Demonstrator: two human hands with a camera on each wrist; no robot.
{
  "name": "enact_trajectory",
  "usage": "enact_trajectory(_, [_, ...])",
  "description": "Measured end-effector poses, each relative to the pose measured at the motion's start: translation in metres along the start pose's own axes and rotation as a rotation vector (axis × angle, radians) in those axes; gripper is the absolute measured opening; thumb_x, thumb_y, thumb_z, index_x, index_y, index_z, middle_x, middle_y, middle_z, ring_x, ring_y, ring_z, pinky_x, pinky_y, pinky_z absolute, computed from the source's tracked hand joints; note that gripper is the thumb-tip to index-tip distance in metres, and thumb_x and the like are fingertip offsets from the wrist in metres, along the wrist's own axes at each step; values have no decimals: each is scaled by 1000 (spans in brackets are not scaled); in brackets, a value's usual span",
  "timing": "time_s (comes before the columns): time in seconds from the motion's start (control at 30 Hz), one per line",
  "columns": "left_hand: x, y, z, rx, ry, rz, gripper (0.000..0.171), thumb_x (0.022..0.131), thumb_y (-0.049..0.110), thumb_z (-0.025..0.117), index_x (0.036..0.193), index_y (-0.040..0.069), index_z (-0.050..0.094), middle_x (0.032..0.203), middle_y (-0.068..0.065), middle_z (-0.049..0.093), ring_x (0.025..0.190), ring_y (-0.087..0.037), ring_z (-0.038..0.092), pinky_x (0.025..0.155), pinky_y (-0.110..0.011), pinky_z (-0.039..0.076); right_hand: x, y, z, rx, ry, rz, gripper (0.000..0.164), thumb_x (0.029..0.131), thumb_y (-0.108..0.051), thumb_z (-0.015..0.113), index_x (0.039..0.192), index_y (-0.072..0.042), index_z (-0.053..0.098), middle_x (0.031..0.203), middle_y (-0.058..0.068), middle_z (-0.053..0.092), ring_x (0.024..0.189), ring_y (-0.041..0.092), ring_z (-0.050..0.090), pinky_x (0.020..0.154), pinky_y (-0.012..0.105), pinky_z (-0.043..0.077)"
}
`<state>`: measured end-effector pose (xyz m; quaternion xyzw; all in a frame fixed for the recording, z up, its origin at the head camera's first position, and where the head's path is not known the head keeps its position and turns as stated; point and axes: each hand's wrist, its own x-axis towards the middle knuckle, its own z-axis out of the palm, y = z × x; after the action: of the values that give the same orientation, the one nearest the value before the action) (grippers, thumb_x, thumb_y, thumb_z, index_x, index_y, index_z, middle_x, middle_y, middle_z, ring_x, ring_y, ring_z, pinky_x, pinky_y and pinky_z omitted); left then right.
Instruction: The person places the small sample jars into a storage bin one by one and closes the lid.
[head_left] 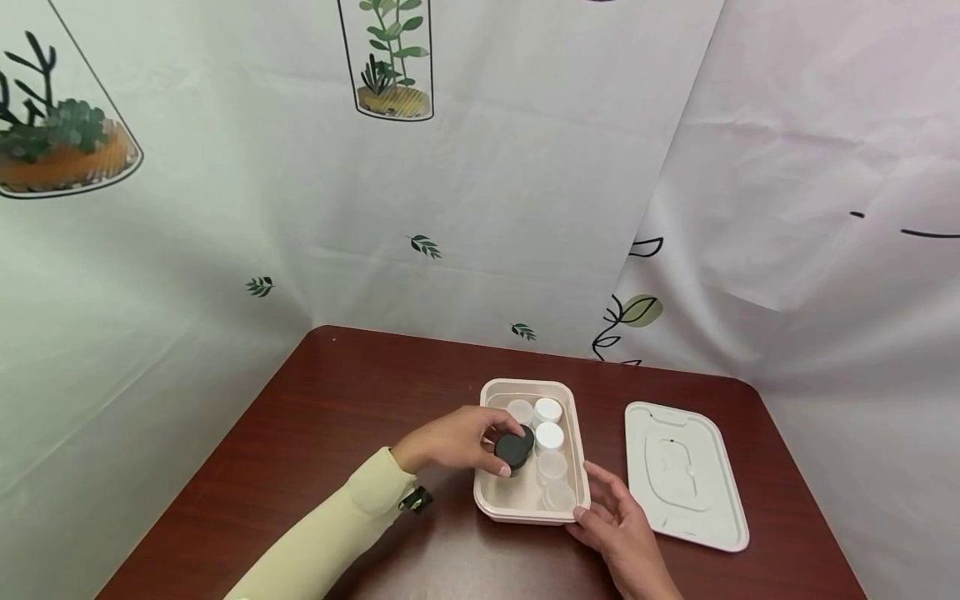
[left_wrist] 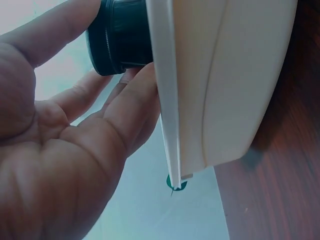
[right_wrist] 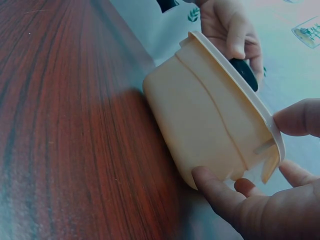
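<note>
A small round black jar is pinched between the thumb and fingers of my left hand over the left half of a cream plastic box. The left wrist view shows the ridged side of its black cap, level with the box rim. Behind it, a second black jar is partly hidden. Two white-capped jars and several translucent round pieces sit inside the box. My right hand grips the box's near right corner, thumb on the rim and fingers under the side.
A flat white lid with a moulded outline lies on the brown wooden table, right of the box. Past the table's far edge hangs a pale cloth backdrop printed with plants. A dark wrist strap piece sits at the left sleeve.
</note>
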<state>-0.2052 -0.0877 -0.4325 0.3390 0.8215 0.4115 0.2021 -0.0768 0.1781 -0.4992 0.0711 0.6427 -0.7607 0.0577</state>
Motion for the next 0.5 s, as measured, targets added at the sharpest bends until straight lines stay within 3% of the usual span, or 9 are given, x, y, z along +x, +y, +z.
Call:
enact_trajectory(0.23, [11, 7, 5, 145, -35, -17, 43, 79, 11, 94, 116, 16, 72, 105, 8, 74, 93, 0, 66, 90, -21, 54, 0, 1, -1, 4, -5, -8, 68, 95, 5, 67, 157, -7, 42, 140, 22, 57, 109, 20, 71, 85, 42, 63])
enact_trajectory(0.5, [22, 13, 12, 278, -76, -11, 42, 75, 11, 96, 109, 13, 71, 97, 4, 78, 88, -3, 60, 84, -17, 47, 0, 0, -1, 7, -6, 20, 70, 95, 4, 68, 158, -9, 41, 141, 24, 55, 110, 21, 70, 86, 42, 63])
